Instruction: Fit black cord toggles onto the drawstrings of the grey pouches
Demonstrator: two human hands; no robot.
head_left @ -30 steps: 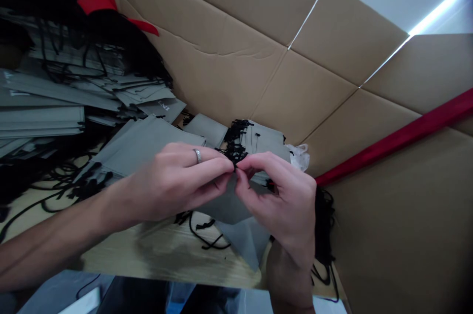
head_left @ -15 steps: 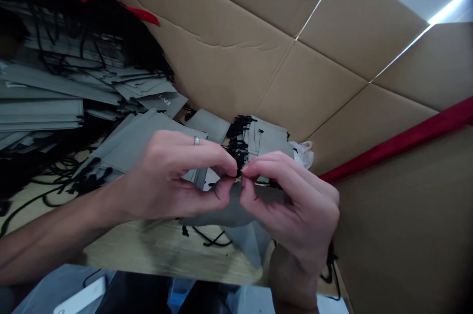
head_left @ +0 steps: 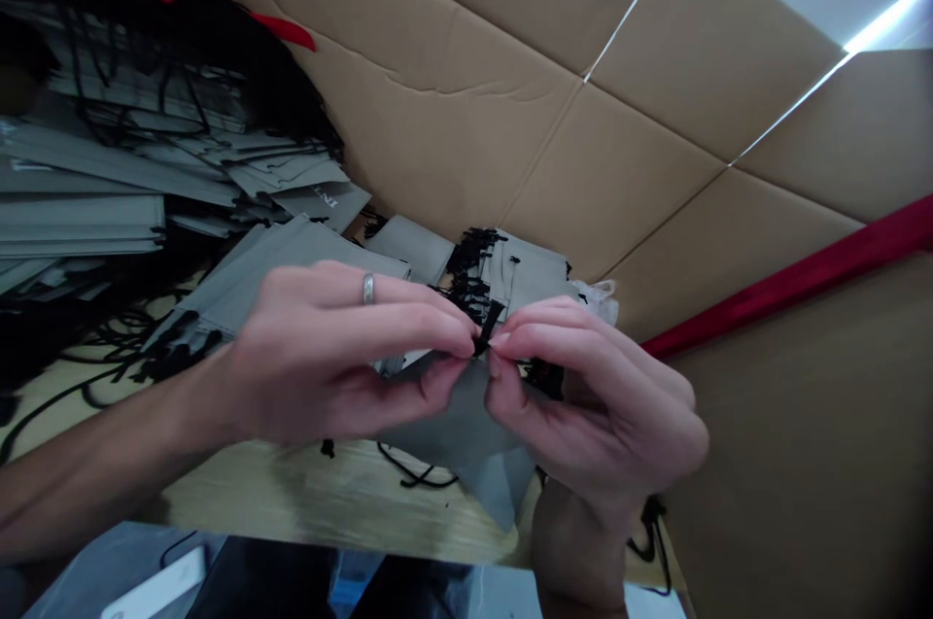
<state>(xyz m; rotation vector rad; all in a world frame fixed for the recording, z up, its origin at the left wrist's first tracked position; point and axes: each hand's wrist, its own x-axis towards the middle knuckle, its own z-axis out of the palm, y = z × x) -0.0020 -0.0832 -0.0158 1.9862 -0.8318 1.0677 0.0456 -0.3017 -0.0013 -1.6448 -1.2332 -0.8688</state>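
My left hand [head_left: 364,352], with a ring on one finger, pinches a short black cord [head_left: 488,326] between thumb and fingertips. Facing it, my right hand [head_left: 598,386] is closed in a pinch on the same cord, the fingertips of both hands almost touching. One end of the cord sticks up between them. Just below hangs a grey drawstring pouch [head_left: 463,425], partly covered by my hands; whether this cord belongs to it I cannot tell. Behind my hands lies a stack of grey pouches [head_left: 535,259] with black knotted cord ends.
More flat grey pouches [head_left: 292,245] and a tall heap of them [head_left: 80,221] with tangled black cords fill the left side. Cardboard walls [head_left: 466,143] rise behind and at right, crossed by a red strip [head_left: 787,279]. A loose cord [head_left: 419,478] lies on the wooden table [head_left: 292,493].
The black cord end now shows upright between my fingertips. My right hand has shifted slightly right, and my left hand has turned a little, its fingers straighter.
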